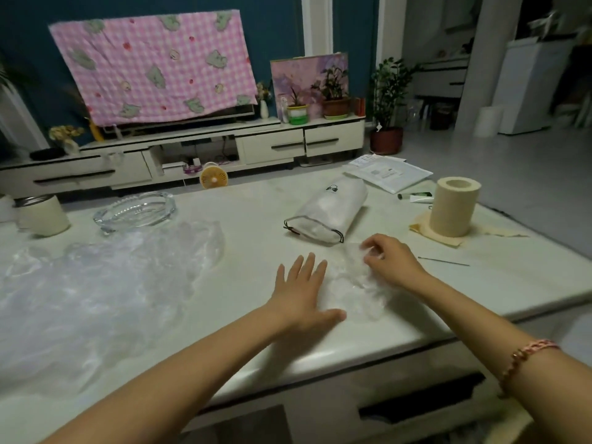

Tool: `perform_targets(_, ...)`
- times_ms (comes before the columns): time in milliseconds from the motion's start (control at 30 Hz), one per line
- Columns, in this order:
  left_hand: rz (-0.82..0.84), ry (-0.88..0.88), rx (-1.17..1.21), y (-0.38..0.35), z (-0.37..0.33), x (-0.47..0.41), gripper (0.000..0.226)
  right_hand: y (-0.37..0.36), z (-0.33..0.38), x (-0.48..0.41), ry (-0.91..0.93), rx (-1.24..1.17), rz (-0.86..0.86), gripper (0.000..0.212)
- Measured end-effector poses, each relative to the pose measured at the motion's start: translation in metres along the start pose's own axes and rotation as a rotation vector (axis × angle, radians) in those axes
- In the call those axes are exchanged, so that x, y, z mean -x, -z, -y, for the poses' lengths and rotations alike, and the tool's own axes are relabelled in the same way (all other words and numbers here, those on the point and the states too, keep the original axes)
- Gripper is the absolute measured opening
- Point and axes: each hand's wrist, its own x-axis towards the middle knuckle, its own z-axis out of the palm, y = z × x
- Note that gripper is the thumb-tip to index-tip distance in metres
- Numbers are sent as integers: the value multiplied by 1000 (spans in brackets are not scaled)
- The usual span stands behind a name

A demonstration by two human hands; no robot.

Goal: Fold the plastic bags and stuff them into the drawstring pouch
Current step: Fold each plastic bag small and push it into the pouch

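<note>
Pinching bag (355, 290) near the pouch (330, 213) with right hand (390, 257), flat empty left hand (304, 290) touching its edge; may spring unfolded if released

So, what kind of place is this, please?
Most likely a home living room: a low TV stand along the wall, a pink checked cloth hung above it, potted plants, and a coffee table in front.
</note>
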Motion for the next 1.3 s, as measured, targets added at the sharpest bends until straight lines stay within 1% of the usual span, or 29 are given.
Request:
perform_targets(67, 55, 6, -40, -8, -2, 0, 85, -3, -10, -1, -84, 19, -35, 27)
perform_targets(167, 107, 56, -36, -10, -3, -1, 86, -1, -20, -1, -181, 65, -110, 29)
perform_targets(233, 121, 104, -71, -5, -8, 1, 87, 5, -18, 0, -166, 46, -224, 28)
perform_targets(267, 93, 130, -90, -2, -12, 3, 84, 8, -13, 3, -115, 28, -280, 26)
perform_targets(300, 26, 152, -108, 2, -17, 5, 77, 10, -6, 6, -37, 13, -314, 23)
perform_targets(333, -79, 170, -128, 6, -21, 6, 68, 10, 2, 10, 58, 6, -310, 21)
perform_targets(367, -207, 163, -148, 10, -23, 6, 59, 6, 9, 14, 156, 8, -272, 22)
perform_targets(400, -332, 124, -144, 11, -24, 3, 51, 0, 14, 19, 240, 27, -196, 24)
perform_targets(433, -420, 66, -105, 10, -23, -1, 47, -8, 16, 24, 299, 64, -94, 27)
perform_targets(467, -450, -1, -35, 9, -22, -5, 51, -17, 16, 27, 325, 112, 18, 32)
perform_targets(500, -420, -51, 35, 5, -21, -8, 58, -24, 14, 29, 334, 161, 117, 37)
perform_targets(533, -353, -73, 71, 0, -21, -11, 62, -29, 10, 29, 329, 217, 197, 43)
perform_targets(567, -269, -72, 70, -7, -19, -12, 59, -33, 6, 29, 318, 295, 258, 49)
perform_targets(633, -141, -31, 68, -20, -15, -14, 57, -33, 1, 28, 295, 498, 345, 55)
perform_targets(700, -92, 2, 96, -23, -11, -11, 63, -29, -4, 26, 281, 607, 398, 56)
perform_targets(800, -51, 11, 73, -24, -8, -10, 72, -19, -15, 26, 244, 602, 450, 64)
perform_targets(933, -4, 26, 34, -25, -7, -8, 81, -10, -27, 27, 238, 579, 446, 69)
perform_targets(1100, 15, 30, 13, -26, -7, -11, 86, -12, -26, 31, 248, 555, 398, 65)
perform_targets(1167, -43, -12, 5, -25, -5, -9, 89, -10, -24, 33, 274, 497, 291, 58)
perform_targets(1233, -231, -142, -6, -21, -1, -5, 91, -2, -19, 34, 315, 378, 111, 44)
perform_targets(1267, -344, -218, 22, -18, 2, -2, 86, 5, -15, 34, 313, 298, 76, 36)
perform_targets(1300, -436, -281, 74, -15, 2, 0, 77, 12, -12, 35, 285, 207, 106, 27)
